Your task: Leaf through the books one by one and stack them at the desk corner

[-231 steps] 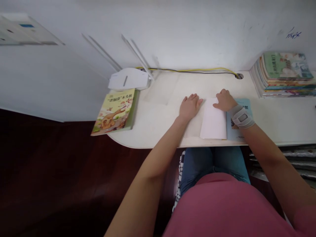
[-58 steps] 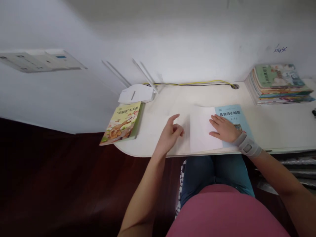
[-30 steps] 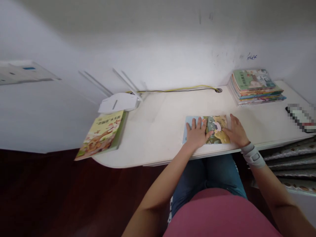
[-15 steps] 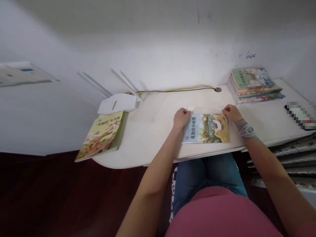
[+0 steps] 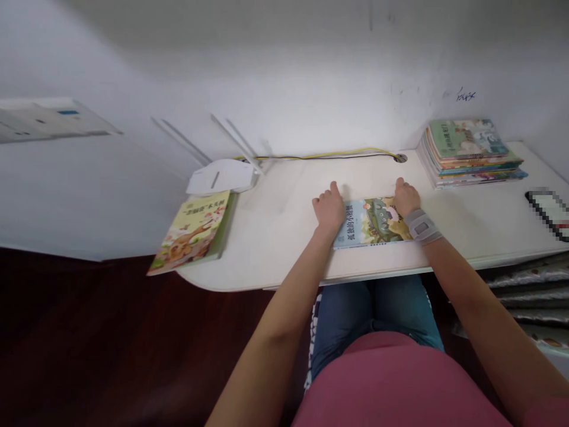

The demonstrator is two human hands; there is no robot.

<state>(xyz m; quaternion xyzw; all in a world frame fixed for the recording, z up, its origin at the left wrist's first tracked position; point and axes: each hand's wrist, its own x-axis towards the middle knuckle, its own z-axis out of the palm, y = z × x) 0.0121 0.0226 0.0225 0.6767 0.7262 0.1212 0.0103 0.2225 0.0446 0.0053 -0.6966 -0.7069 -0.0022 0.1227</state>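
Observation:
A picture book (image 5: 377, 222) with a blue and green cover lies flat on the white desk (image 5: 267, 249), close to its front edge. My left hand (image 5: 329, 207) is at the book's upper left corner, fingers curled in and thumb up. Over the upper right part of the cover rests my right hand (image 5: 406, 197), its fingers also closed and a band round the wrist. Whatever is between the fingers of either hand is too small to tell.
A white router (image 5: 222, 177) with antennas stands back left, a yellow-green book (image 5: 191, 231) before it, overhanging the desk edge. A stack of books (image 5: 471, 154) is back right, a phone (image 5: 549, 210) far right. Cables (image 5: 329, 156) run along the wall.
Both hands were pinching clear film above the book's top corners. Now they are closed lower over its sides, nearer each other, and the film no longer shows clearly. The view has shifted slightly.

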